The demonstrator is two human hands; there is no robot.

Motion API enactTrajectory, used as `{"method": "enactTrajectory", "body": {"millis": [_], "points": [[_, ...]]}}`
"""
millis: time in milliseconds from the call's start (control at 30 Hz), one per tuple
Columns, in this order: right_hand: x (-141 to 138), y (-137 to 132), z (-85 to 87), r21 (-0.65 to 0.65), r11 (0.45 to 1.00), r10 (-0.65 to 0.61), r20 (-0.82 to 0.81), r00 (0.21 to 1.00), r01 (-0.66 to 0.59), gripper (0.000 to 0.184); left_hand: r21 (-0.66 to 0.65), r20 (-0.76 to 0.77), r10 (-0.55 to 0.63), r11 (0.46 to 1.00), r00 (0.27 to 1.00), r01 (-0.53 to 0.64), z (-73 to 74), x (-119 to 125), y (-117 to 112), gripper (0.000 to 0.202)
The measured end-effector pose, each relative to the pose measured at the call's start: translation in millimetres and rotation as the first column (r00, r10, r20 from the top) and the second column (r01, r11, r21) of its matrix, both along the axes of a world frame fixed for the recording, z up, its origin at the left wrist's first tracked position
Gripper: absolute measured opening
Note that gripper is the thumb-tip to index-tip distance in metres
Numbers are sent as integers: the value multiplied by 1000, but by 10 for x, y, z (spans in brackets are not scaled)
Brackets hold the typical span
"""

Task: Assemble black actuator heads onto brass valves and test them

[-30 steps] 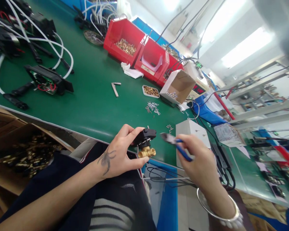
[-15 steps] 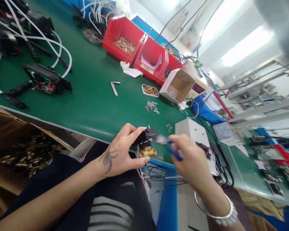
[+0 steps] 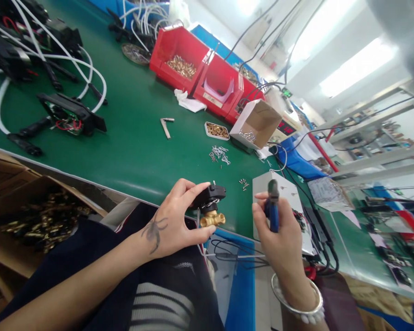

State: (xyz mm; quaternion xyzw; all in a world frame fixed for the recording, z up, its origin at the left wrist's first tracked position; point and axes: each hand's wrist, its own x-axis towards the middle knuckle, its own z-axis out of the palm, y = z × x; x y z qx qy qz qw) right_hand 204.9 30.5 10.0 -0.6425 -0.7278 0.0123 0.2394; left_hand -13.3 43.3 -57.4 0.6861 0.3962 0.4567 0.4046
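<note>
At the bench's front edge, my left hand [image 3: 179, 216] is closed around a brass valve [image 3: 212, 219] with a black round housing [image 3: 212, 195] on top. A thin metal wire or clip shows at the joint between housing and brass. My right hand [image 3: 281, 230] grips blue-handled pliers [image 3: 273, 214] to the right of the valve, apart from it, with the dark jaws pointing up. The fingers hide part of the handles.
Small metal clips [image 3: 219, 155] and screws [image 3: 243, 185] lie on the green bench [image 3: 131, 151]. Behind are a tray of brass parts [image 3: 217, 130], a cardboard box [image 3: 255, 122] and red bins [image 3: 179, 57]. A white box [image 3: 262, 184] stands right; cabled black units [image 3: 72, 115] lie left.
My right hand has drawn the pliers away from the valve to the right, and their jaws have swung from pointing left to pointing up. My left hand holds the valve nearly still.
</note>
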Motion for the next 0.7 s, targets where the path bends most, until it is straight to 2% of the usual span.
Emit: {"method": "enactTrajectory", "body": {"millis": [67,200,267,333,433,500,567,700], "points": [[42,32,-151,0,998,-57,-6,998,57,24,19,-10,31,999,999,-31,44,-9,-44,70],[60,107,-514,-108,990,96,57,994,-90,36,194,-59,122,975,991,-108,190,-39,-160,69],[4,88,-579,-85,988,129,-13,991,-130,36,292,-76,176,945,982,-147,279,-51,-215,67],[-95,-4,-531,10,992,126,-185,975,-126,31,351,-98,210,922,973,-164,363,-57,-262,66],[-277,-236,-340,227,970,189,-470,862,-89,26,405,-147,233,901,961,-157,462,-65,-317,66],[-376,-380,-215,301,947,257,-509,822,-110,20,438,-169,238,887,957,-143,509,-70,-349,67],[-437,-467,-131,310,939,291,-477,830,-151,15,459,-176,244,877,954,-139,544,-71,-378,67],[-481,-479,-81,296,944,285,-503,816,-147,17,497,-155,287,850,945,-177,598,-65,-417,62]]}}
